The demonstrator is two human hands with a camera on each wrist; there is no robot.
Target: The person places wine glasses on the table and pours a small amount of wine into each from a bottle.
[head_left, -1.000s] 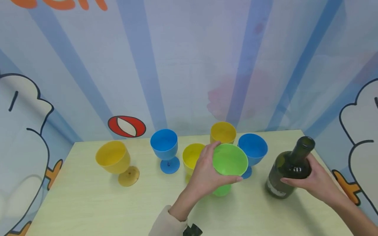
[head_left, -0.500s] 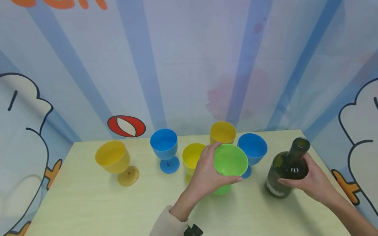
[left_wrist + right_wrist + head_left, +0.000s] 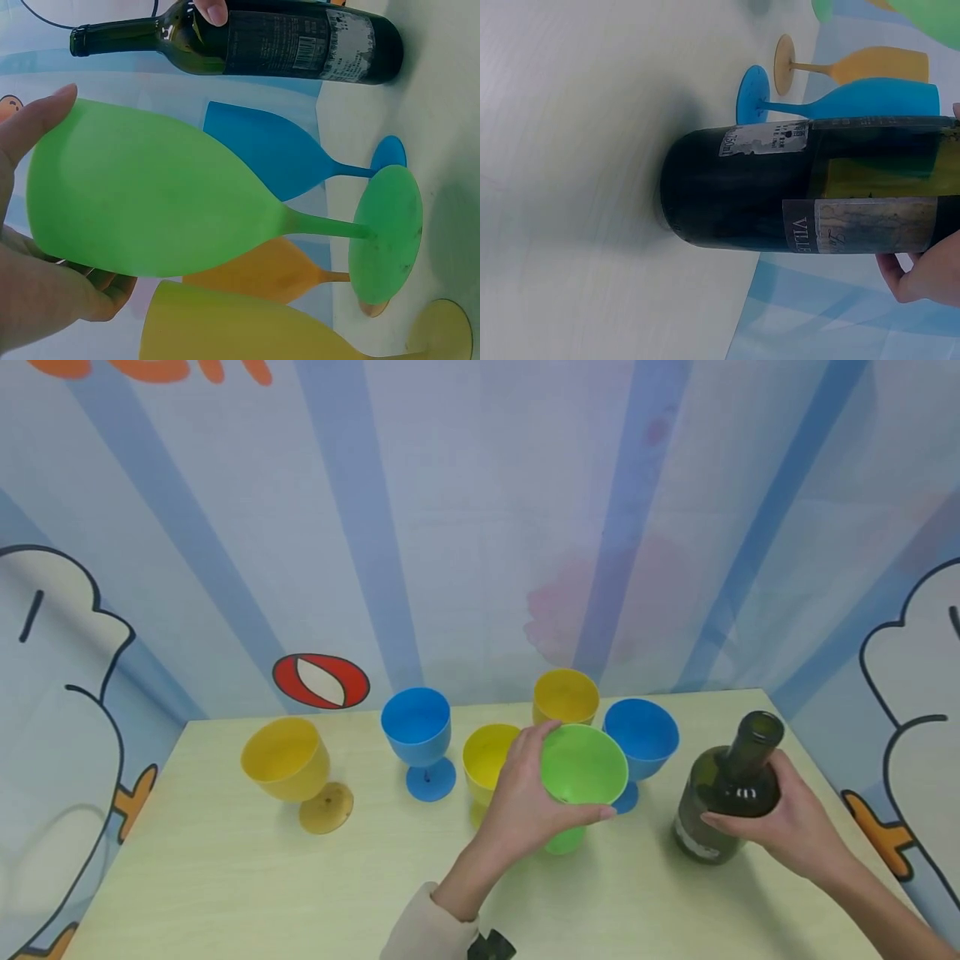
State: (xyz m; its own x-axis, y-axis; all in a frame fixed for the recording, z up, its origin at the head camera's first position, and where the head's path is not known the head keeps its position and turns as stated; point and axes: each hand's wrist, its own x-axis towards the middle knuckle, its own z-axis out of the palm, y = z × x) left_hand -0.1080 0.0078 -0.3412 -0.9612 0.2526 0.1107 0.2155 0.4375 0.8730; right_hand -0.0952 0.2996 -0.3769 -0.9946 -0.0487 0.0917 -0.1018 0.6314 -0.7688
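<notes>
- Backdrop [image 3: 480,527]: all along 12 o'clock, same as ~1 s ago.
- Table [image 3: 225,893]: 6 o'clock, w/ stemmed cups on it.
- Bottle [image 3: 723,806]: at green cup's 3 o'clock, apart from it. Just chgd: neck swung a bit twd 9 o'clock, base hardly shifted. My read: minor adjustment only, work's still at the holding stage.
- Green cup [image 3: 585,760]: approx same spot as ~1 s ago; can't tell if foot touches table. Blue cup [image 3: 641,735] at its 2 o'clock, front yellow cup [image 3: 483,760] at its 9, both unmoved.
- R hand [image 3: 795,822]: grasping bottle, from 4 o'clock side.
- L hand [image 3: 521,810]: grasping green cup nr rim, from 8 o'clock side.
</notes>
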